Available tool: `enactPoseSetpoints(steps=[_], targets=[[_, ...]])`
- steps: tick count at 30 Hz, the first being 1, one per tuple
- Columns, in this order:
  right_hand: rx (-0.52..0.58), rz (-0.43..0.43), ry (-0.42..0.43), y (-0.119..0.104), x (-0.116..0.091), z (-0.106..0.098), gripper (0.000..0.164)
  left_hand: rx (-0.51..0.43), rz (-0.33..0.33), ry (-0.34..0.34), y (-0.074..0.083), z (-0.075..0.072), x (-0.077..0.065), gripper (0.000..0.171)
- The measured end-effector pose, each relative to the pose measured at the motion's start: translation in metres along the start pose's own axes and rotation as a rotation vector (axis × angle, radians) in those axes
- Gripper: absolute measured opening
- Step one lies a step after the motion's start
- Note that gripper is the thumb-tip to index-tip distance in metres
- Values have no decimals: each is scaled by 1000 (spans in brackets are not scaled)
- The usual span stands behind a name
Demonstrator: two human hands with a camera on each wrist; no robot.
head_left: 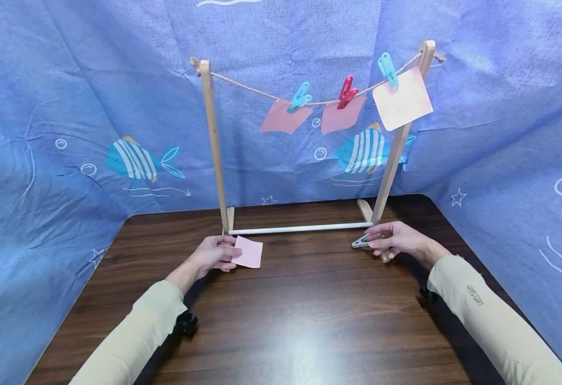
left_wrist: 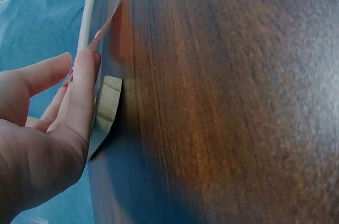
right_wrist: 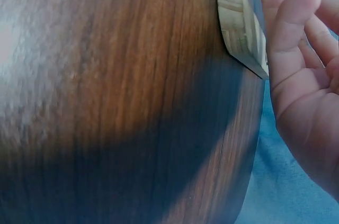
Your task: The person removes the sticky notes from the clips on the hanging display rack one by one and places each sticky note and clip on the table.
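My left hand [head_left: 213,253] pinches a pale pink square of paper [head_left: 249,253] by its left edge, thumb on the near face. In the left wrist view that paper [left_wrist: 108,23] appears nearly edge-on above the table. Near the base of the right post, my right hand [head_left: 401,239] pinches a pale grey clothespin [head_left: 360,241], its tip pointing left. Behind the hands, a rope [head_left: 244,85] carries two pink papers, held by a blue clothespin [head_left: 300,98] and a red clothespin [head_left: 346,93]. A second blue clothespin [head_left: 387,69] holds a pale paper [head_left: 404,101] at the right.
The rope hangs between the left post [head_left: 215,144] and right post [head_left: 396,152] of a wooden stand. A white rod [head_left: 300,229] joins the posts low down, and wooden feet stick out towards me. Blue fish-print cloth [head_left: 59,214] surrounds the dark wooden table [head_left: 281,299].
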State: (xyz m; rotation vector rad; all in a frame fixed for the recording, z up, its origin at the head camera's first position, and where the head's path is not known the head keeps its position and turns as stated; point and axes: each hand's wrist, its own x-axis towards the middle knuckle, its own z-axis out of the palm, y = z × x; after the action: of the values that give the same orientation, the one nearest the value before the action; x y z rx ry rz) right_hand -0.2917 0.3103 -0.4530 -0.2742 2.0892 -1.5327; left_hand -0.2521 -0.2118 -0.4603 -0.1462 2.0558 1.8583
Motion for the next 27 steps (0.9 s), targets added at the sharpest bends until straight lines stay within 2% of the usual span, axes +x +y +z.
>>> enactPoseSetpoints(steps=[7, 14, 22, 27], targets=[[-76, -10, -3, -2, 3, 3, 56, -1, -2, -2, 2, -2, -1, 48], [-52, 21, -20, -5, 2, 3, 55, 18, -12, 2, 5, -4, -6, 44], [-62, 64, -31, -8, 1, 6, 60, 35, -18, 14, 7, -10, -8, 36], [-74, 72, -44, -5, 0, 7, 61, 57, -30, -19, 8, -10, -10, 36]])
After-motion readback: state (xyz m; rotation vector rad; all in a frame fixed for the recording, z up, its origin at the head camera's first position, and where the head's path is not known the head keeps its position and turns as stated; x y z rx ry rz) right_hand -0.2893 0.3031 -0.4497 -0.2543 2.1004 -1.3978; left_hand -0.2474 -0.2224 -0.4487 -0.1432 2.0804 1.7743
